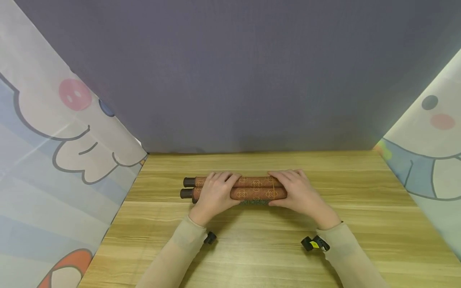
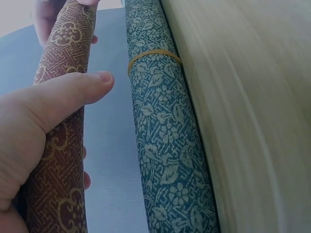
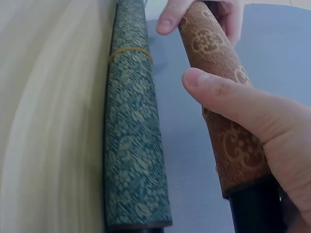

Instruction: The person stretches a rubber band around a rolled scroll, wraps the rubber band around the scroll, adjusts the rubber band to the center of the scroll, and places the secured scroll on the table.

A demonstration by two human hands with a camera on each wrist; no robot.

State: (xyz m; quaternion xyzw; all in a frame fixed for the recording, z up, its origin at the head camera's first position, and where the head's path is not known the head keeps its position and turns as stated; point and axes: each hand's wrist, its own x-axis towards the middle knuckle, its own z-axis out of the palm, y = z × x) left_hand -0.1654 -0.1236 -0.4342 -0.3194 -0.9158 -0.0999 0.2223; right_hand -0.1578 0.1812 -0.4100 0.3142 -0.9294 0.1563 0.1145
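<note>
Two red-brown patterned scrolls lie side by side in the head view, the front scroll [image 1: 252, 195] and the back scroll [image 1: 256, 182]. My left hand [image 1: 216, 194] grips the front one near its left part, thumb on the near side and fingers over the top. My right hand [image 1: 299, 192] holds its right end the same way. Below is a teal floral scroll [image 2: 167, 131] with a yellow rubber band [image 2: 153, 52] round it. Both wrist views show a gap between this teal scroll and the gripped one. From the head camera, the red-brown scrolls mostly hide it.
All this is over a wood-grain table [image 1: 248, 248]. A grey panel [image 1: 252, 80] rises behind its back edge, and cartoon-printed sheets [image 1: 32, 168] flank the left and right sides. Dark knobs [image 1: 186, 193] stick out at the scrolls' left ends.
</note>
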